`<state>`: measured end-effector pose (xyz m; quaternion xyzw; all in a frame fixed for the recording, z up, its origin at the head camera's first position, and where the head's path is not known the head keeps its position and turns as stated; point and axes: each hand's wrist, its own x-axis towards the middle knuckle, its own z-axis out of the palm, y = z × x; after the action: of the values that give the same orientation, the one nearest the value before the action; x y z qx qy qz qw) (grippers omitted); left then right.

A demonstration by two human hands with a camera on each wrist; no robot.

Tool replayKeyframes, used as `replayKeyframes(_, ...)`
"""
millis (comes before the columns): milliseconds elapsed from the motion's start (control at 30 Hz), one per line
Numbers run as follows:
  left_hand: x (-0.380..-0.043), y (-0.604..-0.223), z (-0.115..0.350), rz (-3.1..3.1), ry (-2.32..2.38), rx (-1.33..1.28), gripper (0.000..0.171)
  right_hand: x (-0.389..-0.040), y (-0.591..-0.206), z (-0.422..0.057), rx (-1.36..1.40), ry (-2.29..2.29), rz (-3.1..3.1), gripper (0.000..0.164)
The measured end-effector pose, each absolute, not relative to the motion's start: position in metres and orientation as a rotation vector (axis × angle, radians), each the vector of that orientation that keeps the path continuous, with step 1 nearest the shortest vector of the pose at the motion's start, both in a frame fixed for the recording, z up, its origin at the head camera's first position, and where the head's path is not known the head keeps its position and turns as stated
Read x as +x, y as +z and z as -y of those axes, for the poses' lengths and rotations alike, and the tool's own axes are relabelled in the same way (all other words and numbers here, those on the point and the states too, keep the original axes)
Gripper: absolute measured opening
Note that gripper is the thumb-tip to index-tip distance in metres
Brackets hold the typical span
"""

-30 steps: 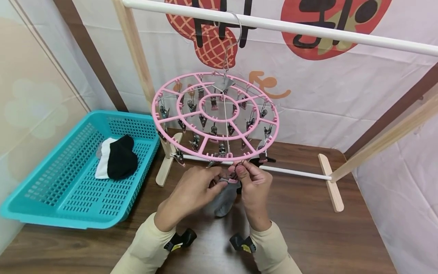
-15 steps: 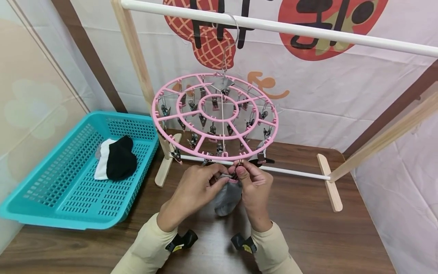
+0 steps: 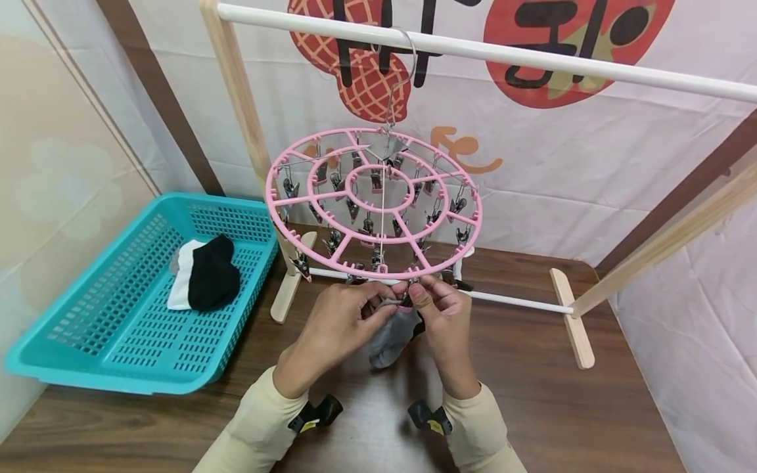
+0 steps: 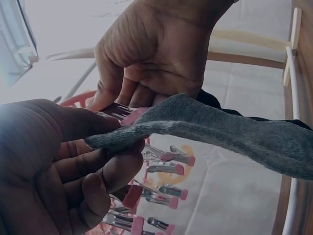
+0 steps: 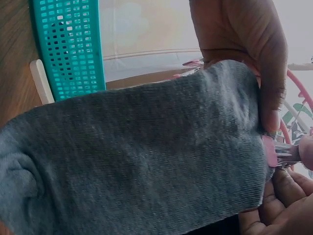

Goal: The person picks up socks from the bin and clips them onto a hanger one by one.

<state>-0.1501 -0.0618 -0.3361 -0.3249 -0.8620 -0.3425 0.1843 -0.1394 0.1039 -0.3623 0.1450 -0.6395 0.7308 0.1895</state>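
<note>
A grey sock [image 3: 390, 338] hangs by its cuff below the near rim of a round pink clip hanger [image 3: 296, 200]. My left hand [image 3: 334, 325] pinches the edge of the cuff between thumb and fingers. My right hand [image 3: 446, 322] holds the handle end of a metal clip [image 5: 287, 152], whose pink tip sits at the cuff. In the left wrist view the sock [image 4: 230, 129] stretches away to the right of the clip. Part of the clip is hidden behind the fingers in the head view.
White rack bar [image 3: 503, 59] carries the hanger by its hook. Several metal clips dangle from the pink rings. At left stands a turquoise basket [image 3: 118, 386] with a black sock [image 3: 213, 276] and a white one [image 3: 180, 276] inside. Behind the right hand, a dark piece [image 3: 464, 285] hangs.
Both hands stay at the near rim, holding sock and clip. The grey sock has swung and spread a little to the right; the hanger has turned slightly.
</note>
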Motion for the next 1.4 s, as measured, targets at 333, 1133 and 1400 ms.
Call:
replayKeyframes(333, -0.147, -0.336, 0.062, 2.443, -0.976, -0.933, 0.012, -0.136, -0.362, -0.107, 0.347, 2.118, 1.814, 0.019)
replayKeyframes(1133, -0.126, -0.318, 0.068, 2.498, -1.240, -1.158, 0.011, -0.138, -0.358, -0.125, 0.288, 1.956, 1.769, 0.023)
replayKeyframes(1400, -0.116, -0.309, 0.093, 2.525, -1.326, -1.146, 0.005, -0.143, -0.358, -0.128, 0.246, 1.948, 1.761, 0.023)
